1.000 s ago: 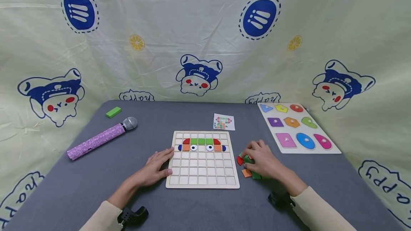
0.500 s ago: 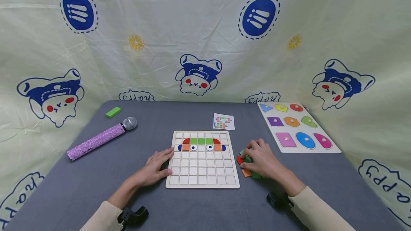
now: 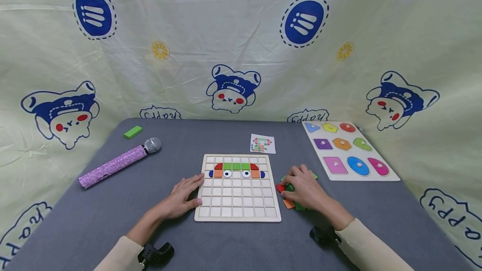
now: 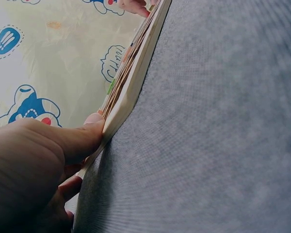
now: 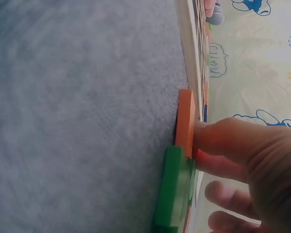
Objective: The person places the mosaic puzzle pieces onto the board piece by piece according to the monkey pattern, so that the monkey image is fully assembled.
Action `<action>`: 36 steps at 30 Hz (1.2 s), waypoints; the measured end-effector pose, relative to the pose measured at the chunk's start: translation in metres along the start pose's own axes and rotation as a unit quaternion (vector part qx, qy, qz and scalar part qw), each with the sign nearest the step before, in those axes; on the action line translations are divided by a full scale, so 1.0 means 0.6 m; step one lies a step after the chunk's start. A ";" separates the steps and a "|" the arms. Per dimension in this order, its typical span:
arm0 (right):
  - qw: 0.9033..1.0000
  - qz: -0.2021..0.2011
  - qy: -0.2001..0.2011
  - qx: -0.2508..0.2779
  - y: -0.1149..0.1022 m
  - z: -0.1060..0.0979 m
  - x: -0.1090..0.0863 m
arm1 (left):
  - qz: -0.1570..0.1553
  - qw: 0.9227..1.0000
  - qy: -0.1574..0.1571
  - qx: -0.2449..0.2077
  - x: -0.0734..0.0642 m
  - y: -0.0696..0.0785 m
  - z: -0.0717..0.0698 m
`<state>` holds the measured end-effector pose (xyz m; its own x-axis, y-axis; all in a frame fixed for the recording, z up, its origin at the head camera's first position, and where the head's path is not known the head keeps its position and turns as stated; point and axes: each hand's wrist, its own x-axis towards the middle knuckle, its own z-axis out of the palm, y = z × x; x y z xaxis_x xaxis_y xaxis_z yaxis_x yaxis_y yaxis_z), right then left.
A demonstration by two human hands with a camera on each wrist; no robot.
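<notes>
On grainy gray cloth over the table point(image 3: 241, 246), well apart from its far edge: a squarish board point(image 3: 238, 217) of pale wood, with rounded corners and a raised grid of small cells. Set in the cells toward its far edge, three green squares point(image 3: 236, 166) between two red quarter-rounds point(image 3: 219, 166); in the row below, orange squares point(image 3: 217, 174), white eye tiles point(image 3: 227, 174) and, at the ends, rounded blue pieces point(image 3: 262, 174).

Left hand point(image 3: 182, 198) with fingers extended, thumb and fingertips touching the board's left edge. Right hand point(image 3: 304, 187) with fingers bent over a loose pile just beside the board's right edge; impossible to tell whether gripping a piece. In that pile, a rounded red piece point(image 3: 280, 188), a thick flat orange piece point(image 5: 185, 116) and straight-edged green pieces point(image 5: 169, 189).

Near the board's far right corner, a small printed card point(image 3: 262, 143). Along the table's left edge, a microphone point(image 3: 114, 166) with glittery purple handle and metal mesh head; by the far left corner, an oblong green block point(image 3: 133, 132). At the far right corner, a white puzzle board point(image 3: 352, 153) of bright knobbed shapes. Behind, a creased, cartoon-printed backdrop point(image 3: 150, 83).
</notes>
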<state>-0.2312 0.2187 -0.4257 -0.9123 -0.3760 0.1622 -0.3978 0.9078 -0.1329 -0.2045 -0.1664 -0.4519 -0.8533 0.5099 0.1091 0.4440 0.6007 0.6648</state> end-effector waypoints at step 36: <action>0.990 -0.131 0.012 0.058 -0.202 0.027 0.118 | -0.001 1.000 -0.002 0.002 0.001 0.002 -0.001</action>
<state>-0.2490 0.0793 -0.4141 -0.7739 -0.5902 0.2294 -0.6306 0.7513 -0.1945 -0.2048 -0.1657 -0.4510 -0.8527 0.5117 0.1049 0.4438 0.6037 0.6623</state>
